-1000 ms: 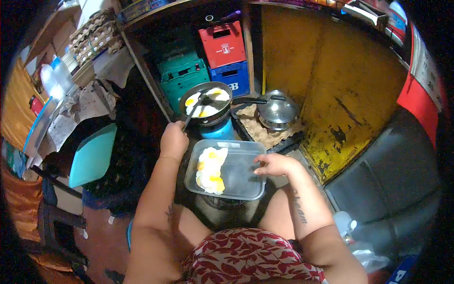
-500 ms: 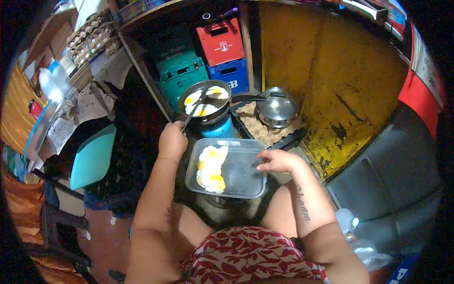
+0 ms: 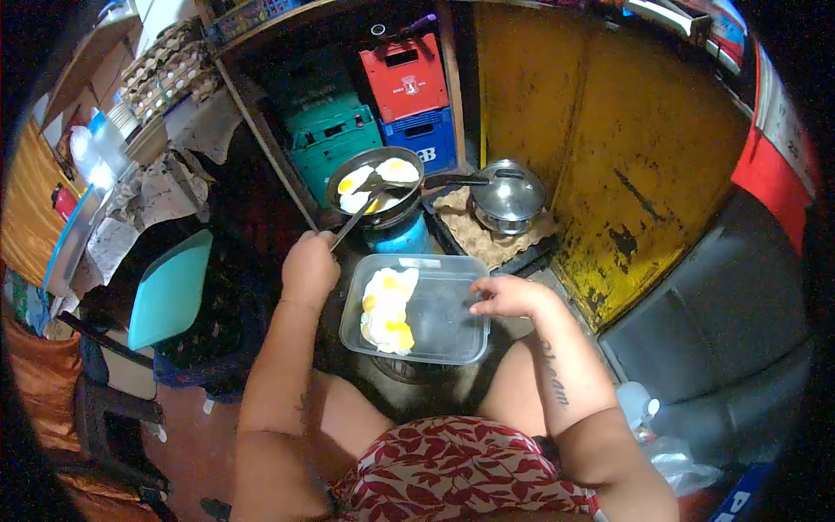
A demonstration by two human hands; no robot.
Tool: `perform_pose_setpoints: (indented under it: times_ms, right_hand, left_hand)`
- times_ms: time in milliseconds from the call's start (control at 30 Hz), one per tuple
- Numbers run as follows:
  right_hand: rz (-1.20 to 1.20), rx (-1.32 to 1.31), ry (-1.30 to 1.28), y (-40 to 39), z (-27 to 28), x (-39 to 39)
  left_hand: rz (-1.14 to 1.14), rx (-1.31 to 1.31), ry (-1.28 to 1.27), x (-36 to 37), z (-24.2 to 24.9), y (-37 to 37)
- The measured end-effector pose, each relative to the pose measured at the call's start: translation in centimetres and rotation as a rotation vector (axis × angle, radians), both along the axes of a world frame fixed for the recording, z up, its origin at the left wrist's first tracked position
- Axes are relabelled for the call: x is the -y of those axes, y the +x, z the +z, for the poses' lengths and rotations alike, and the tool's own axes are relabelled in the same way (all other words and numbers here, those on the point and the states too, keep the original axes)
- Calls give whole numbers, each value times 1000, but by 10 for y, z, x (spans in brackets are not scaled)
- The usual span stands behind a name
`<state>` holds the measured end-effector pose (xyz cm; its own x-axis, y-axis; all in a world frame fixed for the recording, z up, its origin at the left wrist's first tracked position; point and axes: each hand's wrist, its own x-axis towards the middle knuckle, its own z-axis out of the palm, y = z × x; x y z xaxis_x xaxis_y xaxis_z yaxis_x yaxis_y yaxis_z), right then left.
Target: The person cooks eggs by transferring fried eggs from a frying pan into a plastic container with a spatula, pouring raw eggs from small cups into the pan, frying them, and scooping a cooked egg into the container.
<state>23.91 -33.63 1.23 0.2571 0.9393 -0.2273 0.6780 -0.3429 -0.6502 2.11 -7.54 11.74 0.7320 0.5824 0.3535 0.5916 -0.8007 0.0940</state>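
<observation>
My left hand (image 3: pixel 310 268) is closed around the handle of a spatula (image 3: pixel 353 219), whose dark blade is in the frying pan (image 3: pixel 416 202). Several fried eggs (image 3: pixel 397 170) lie in the pan, one partly hidden by the spatula. In front of me is a clear plastic container (image 3: pixel 448 348) with cooked fried eggs (image 3: pixel 388 304) along its left side. My right hand (image 3: pixel 513 297) grips the container's right rim, its thumb and fingertips reaching over the inside.
The pan sits on a burner with a blue body (image 3: pixel 400 237). Beside it, a lidded metal pot (image 3: pixel 510 198) rests on brown egg-tray cardboard (image 3: pixel 457 211). Stacked crates (image 3: pixel 404 78) stand behind, a yellow metal panel (image 3: pixel 600 165) at right, and a teal lid (image 3: pixel 170 291) at left.
The spatula blade has shifted right in the pan, toward the eggs at the right and front. My left hand has dropped slightly. My right hand and the container stay put.
</observation>
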Motion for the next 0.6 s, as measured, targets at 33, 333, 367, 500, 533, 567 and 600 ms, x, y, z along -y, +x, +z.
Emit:
perform_pose_setpoints:
  times_ms: [33, 333, 367, 500, 533, 567, 600]
  right_hand:
    - [12, 41, -6, -4, 3, -2]
    - [1, -46, -24, -8, 16, 5]
    - [-8, -45, -11, -6, 19, 7]
    - [-44, -45, -32, 3, 10, 4]
    - [-33, -23, -8, 5, 3, 2]
    - [-22, -2, 15, 3, 2, 2]
    - [-22, -1, 13, 0, 1, 2]
  left_hand:
    - [20, 37, -32, -1, -5, 6]
    - [-2, 62, -24, -7, 4, -14]
    - [-13, 31, -13, -6, 6, -18]
    - [-5, -10, -25, -4, 1, -12]
    - [2, 0, -22, -7, -4, -3]
    - [10, 9, -19, -11, -10, 4]
    - [10, 10, -21, -14, -18, 11]
